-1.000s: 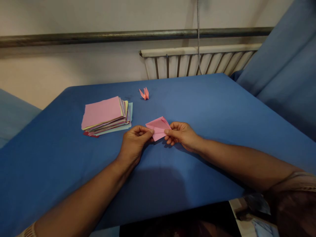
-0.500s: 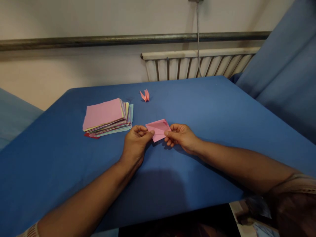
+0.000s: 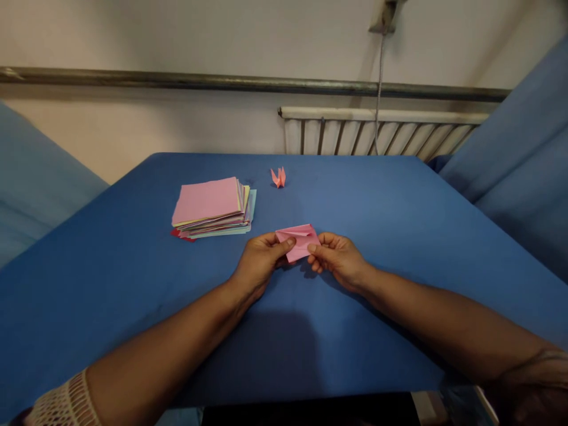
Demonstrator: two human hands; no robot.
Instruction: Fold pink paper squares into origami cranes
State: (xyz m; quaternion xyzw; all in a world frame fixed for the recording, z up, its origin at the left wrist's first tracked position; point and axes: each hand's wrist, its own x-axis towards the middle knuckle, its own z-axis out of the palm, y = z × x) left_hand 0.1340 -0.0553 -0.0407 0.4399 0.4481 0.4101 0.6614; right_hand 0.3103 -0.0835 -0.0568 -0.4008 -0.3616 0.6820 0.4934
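Note:
A small folded piece of pink paper (image 3: 300,251) is held between both hands, just above the blue table. My left hand (image 3: 262,258) pinches its left side, with the thumb lying on the front face. On the right edge, my right hand (image 3: 339,259) grips it between thumb and fingers. The upper part of the paper shows a raised, partly opened fold. Fingertips behind the paper are partly hidden.
On the blue table (image 3: 381,207), a stack of coloured paper (image 3: 208,201) lies to the left, pink sheet on top. Farther back stands a small folded pink paper crane (image 3: 278,177). Behind are a metal rail (image 3: 222,81), a radiator (image 3: 355,113) and blue curtains (image 3: 523,136).
The view has shifted, so everything appears farther right. My left thumb has moved farther onto the paper, and the upper flap, flatter before, now stands up as a narrow fold.

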